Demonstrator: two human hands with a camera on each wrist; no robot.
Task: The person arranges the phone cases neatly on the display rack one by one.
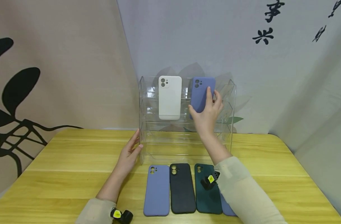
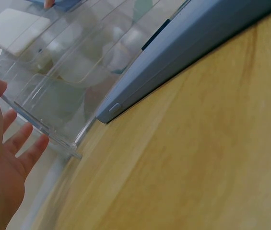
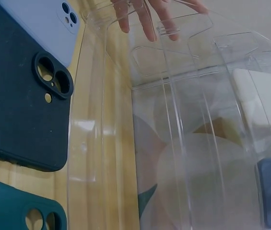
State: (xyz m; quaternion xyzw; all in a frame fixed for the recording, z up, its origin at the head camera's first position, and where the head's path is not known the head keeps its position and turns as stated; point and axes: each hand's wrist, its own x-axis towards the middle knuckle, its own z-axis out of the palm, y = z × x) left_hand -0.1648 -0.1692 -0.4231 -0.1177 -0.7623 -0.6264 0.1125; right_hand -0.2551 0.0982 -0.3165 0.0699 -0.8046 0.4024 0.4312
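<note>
From where I stand, taking the clear rack (image 1: 173,135) as the clock's centre and the person's side as six, the right hand (image 1: 207,112) has a purple-blue phone case (image 1: 199,95) at one o'clock, against the upper tiers. It pinches that case, thumb at the left edge, fingers over the front and right edge; the hand covers the lower end, so I can't tell whether it sits in a tier. A white case (image 1: 170,99) stands upright in the rack at eleven. Over at eight, the left hand (image 1: 128,154) touches the rack's side, its fingers spread apart. In front, on the wooden table (image 1: 75,174), a lavender case (image 1: 156,193) lies at seven, a black case (image 1: 183,189) at six, a dark green case (image 1: 208,201) between six and five, and another purple case (image 1: 227,209) at five, partly hidden by the right sleeve (image 1: 243,186).
</note>
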